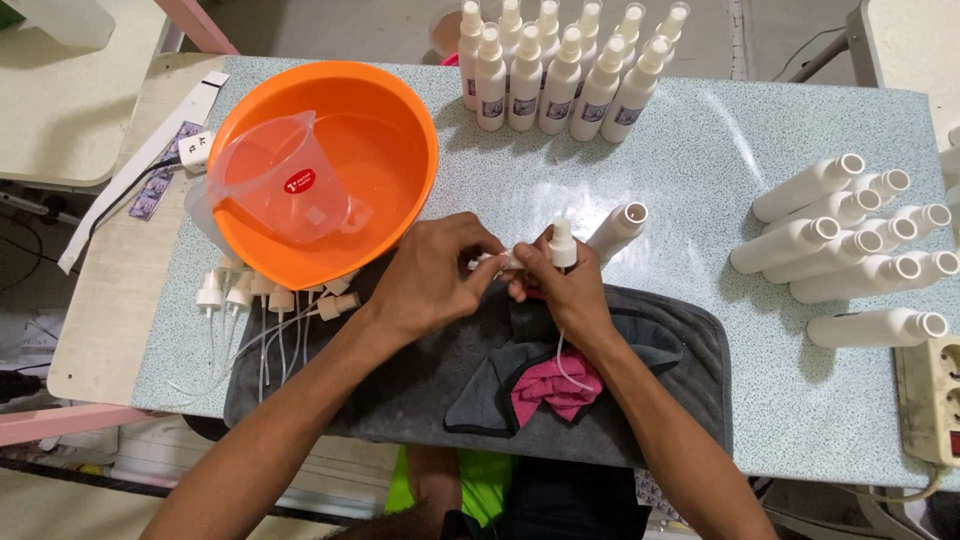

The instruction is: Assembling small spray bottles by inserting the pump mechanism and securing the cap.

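Forearms come in from the near edge, both hands meeting mid-worktop point(700, 130) over a grey towel point(400, 390): right hand point(565, 290) has its fingers closed round a white spray pump point(562, 243), nozzle up, dip tube hanging toward the person; left hand point(435, 275) pinches a small white piece just beside it, too hidden to identify. Open white bottle point(618, 228) lies right behind the right hand, long axis running up-right, mouth away from the person, so the right hand is nearer. Orange basin point(400, 150) with a clear jug point(285, 180) sits left; the contact point between the hands is covered by the fingers.
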